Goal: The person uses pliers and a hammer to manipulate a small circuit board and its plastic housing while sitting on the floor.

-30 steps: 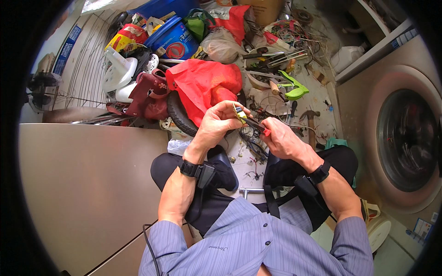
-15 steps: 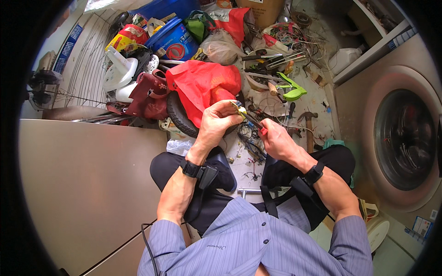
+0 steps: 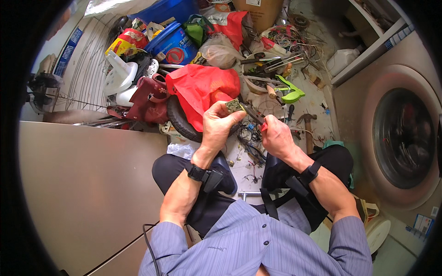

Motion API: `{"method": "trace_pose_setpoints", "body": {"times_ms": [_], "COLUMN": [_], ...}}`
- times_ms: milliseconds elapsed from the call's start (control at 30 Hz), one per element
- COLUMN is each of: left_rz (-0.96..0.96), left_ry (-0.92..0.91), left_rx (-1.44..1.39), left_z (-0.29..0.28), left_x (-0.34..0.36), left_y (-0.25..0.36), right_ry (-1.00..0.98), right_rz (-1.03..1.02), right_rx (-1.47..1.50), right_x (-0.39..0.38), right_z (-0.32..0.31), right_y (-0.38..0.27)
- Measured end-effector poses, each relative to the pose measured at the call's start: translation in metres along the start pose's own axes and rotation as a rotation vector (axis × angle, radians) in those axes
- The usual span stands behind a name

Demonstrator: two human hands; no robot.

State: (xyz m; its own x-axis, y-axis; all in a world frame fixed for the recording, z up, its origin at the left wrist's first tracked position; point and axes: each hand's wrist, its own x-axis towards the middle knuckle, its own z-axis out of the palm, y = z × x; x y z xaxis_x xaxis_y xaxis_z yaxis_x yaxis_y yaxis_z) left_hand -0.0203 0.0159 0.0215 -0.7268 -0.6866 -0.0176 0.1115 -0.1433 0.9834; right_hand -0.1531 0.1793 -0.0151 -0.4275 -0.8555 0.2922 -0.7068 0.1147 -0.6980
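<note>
Between the thumb and fingers of my left hand (image 3: pixel 217 123) is a small greenish circuit board (image 3: pixel 233 106), its face tilted up toward me. My right hand (image 3: pixel 279 138) is closed round red-handled pliers (image 3: pixel 254 115), most of the handles hidden in the palm. The dark jaws point up and left at the board's right edge, close to a small yellow part; I cannot tell whether they grip it. Under both hands, loose wires (image 3: pixel 251 138) and small scraps lie on the floor between my shoes.
Left of the hands, a red bag (image 3: pixel 202 85) covers part of a tyre (image 3: pixel 177 117). A hammer (image 3: pixel 308 120), a green-handled tool (image 3: pixel 291 91) and wire tangles (image 3: pixel 294 39) lie ahead and right. A washing machine (image 3: pixel 350 115) flanks my right, a flat beige panel (image 3: pixel 87 184) my left.
My left hand has turned the circuit board so its face now shows more. The pliers have shifted slightly, with their jaws still beside the board.
</note>
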Motion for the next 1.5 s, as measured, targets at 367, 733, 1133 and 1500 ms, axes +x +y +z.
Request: {"method": "trace_pose_setpoints", "body": {"times_ms": [367, 733, 1133, 1500], "left_rz": [-0.139, -0.012, 0.027, -0.275], "left_ry": [-0.199, -0.273, -0.398, -0.353], "left_rx": [-0.538, -0.214, 0.103, -0.314], "left_z": [-0.008, 0.005, 0.001, 0.01], "left_x": [0.002, -0.004, -0.011, -0.012], "left_y": [0.007, -0.003, 0.014, 0.006], "right_ry": [-0.104, -0.227, -0.173, -0.203], "right_rz": [0.349, 0.511, 0.45, 0.395], "right_rx": [0.338, 0.92, 0.771, 0.58], "right_x": [0.009, 0.018, 0.009, 0.015], "right_z": [-0.01, -0.035, -0.025, -0.039], "right_y": [-0.009, -0.036, -0.027, -0.015]}}
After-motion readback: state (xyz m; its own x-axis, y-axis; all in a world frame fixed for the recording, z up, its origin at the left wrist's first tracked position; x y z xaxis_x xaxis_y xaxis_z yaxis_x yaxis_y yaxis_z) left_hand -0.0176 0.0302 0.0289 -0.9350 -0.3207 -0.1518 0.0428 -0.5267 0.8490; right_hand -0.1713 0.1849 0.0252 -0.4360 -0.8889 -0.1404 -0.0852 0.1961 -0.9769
